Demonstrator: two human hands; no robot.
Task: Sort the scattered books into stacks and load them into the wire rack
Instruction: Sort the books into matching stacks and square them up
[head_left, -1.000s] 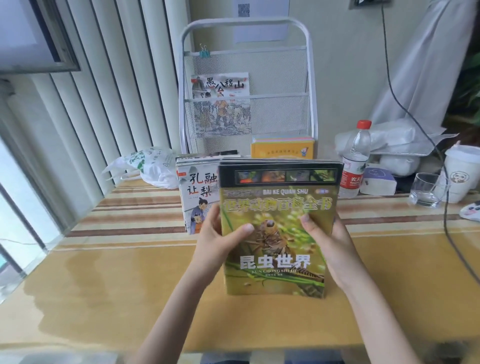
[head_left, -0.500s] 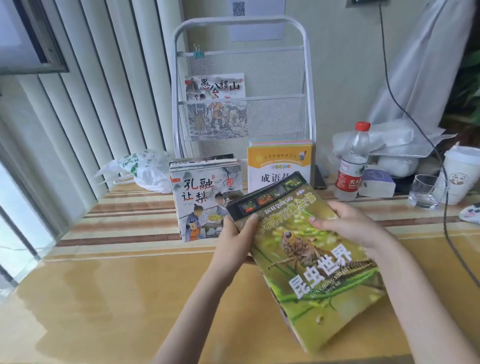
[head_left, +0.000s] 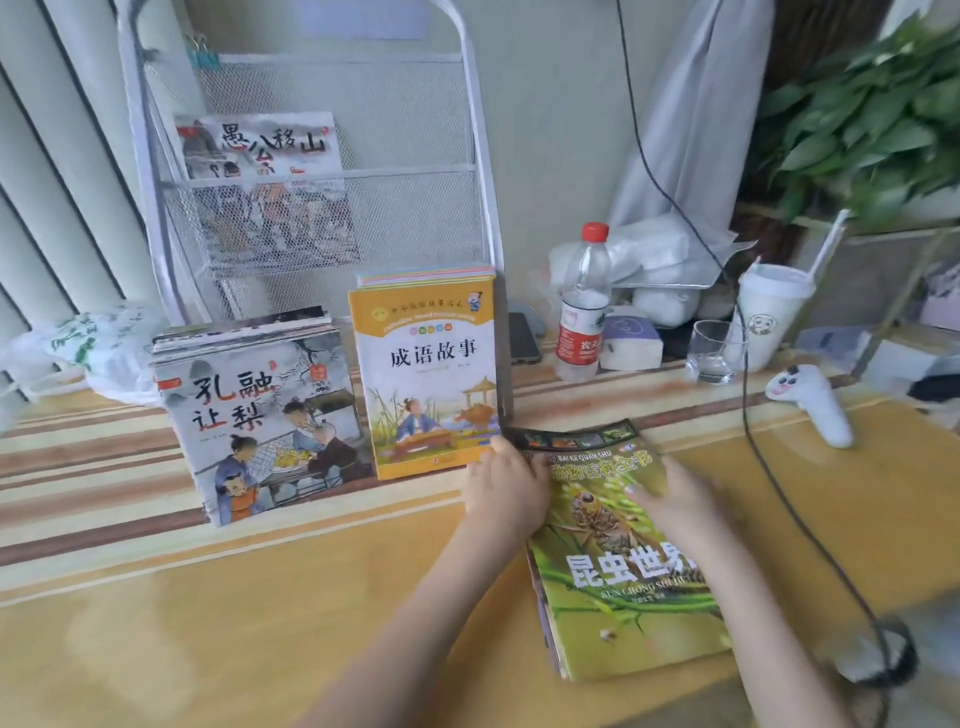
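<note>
A stack of green insect books (head_left: 623, 613) lies flat on the table at the right. My left hand (head_left: 506, 493) curls over its upper left edge. My right hand (head_left: 675, 499) rests flat on the cover with fingers spread. Two other stacks stand upright against the white wire rack (head_left: 480, 156): grey picture books (head_left: 260, 415) on the left and yellow story books (head_left: 431, 374) beside them. One picture book (head_left: 260, 150) sits in the rack's middle pocket.
A water bottle (head_left: 584, 306), phone (head_left: 522, 338), glass (head_left: 714, 353) and lidded cup (head_left: 769, 312) stand at the back right. A black cable (head_left: 779, 493) crosses the table right of the green stack. A plastic bag (head_left: 98, 343) lies far left.
The green stack went from upright in both hands to tilted, then down flat on the table at the right. My right hand moved from its side onto the cover.
</note>
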